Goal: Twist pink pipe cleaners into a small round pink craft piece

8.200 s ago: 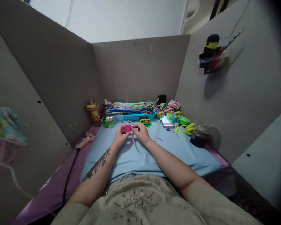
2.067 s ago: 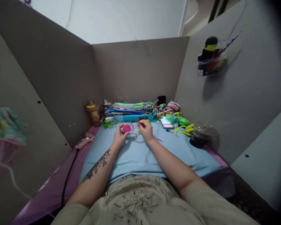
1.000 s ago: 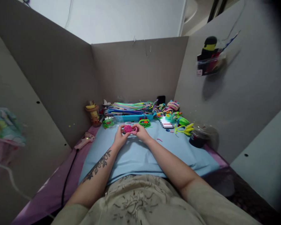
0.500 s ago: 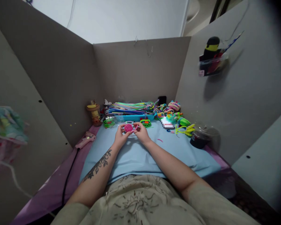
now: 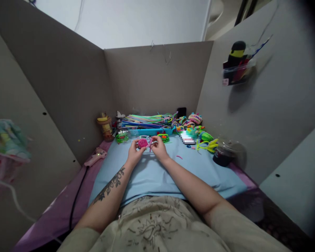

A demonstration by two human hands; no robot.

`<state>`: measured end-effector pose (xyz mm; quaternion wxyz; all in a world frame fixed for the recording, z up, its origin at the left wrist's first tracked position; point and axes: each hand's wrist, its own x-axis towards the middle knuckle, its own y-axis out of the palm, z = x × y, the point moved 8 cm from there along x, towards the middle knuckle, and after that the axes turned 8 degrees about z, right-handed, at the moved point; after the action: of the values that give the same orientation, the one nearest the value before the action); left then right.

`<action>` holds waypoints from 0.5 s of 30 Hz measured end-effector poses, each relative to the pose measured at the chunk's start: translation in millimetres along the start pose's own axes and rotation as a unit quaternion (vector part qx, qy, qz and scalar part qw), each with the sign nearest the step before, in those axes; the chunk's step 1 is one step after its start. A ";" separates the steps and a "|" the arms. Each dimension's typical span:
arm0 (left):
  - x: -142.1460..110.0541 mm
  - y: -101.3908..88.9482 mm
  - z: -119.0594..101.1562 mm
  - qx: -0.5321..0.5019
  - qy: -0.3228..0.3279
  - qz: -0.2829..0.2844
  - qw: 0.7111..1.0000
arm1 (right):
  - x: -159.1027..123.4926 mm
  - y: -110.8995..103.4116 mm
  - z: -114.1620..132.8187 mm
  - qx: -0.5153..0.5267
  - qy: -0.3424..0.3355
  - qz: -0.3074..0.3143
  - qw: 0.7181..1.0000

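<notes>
My left hand (image 5: 135, 152) is closed on a round pink pipe-cleaner coil (image 5: 142, 143), pinching it by its left and lower edge. From the coil's right side runs a loose pink pipe-cleaner end (image 5: 150, 142), which my right hand (image 5: 160, 148) pinches between thumb and fingers. Both hands are held just above the blue cloth (image 5: 152, 175). Behind the coil, a pale loop (image 5: 144, 137) shows in part. A green figure with orange details (image 5: 163, 137) sits just beyond my right hand and is partly covered by it.
A blue tray (image 5: 154, 132) at the back holds many coloured pipe cleaners (image 5: 147, 120). At left are a pink glue gun (image 5: 96, 158) with a black cord and a brown cup (image 5: 105, 126). Yellow pipe cleaners (image 5: 208, 145) and a dark lidded tub (image 5: 223, 154) stand right.
My right hand's fingers have shifted slightly, and the pink end now stands more upright between the hands. My left hand has moved a touch left with the coil.
</notes>
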<state>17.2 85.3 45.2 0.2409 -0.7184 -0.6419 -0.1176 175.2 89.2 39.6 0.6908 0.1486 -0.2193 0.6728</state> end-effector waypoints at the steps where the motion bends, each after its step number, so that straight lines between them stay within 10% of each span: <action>1: -0.1 -2.7 0.2 0.004 -0.003 -0.013 1.000 | 0.0 1.9 -3.7 0.021 0.019 0.004 1.000; 10: -4.0 -34.5 1.7 0.013 -0.018 -0.161 0.987 | -17.5 53.7 -16.5 0.119 0.141 0.264 0.947; 15: -4.7 -41.9 5.5 -0.021 -0.029 -0.189 0.981 | -19.9 55.7 -8.8 0.100 0.108 0.308 0.940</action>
<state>-25.3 86.5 46.4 0.1804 -0.5921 -0.7704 -0.1530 120.7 79.2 17.0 0.4511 0.0686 -0.1106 0.8829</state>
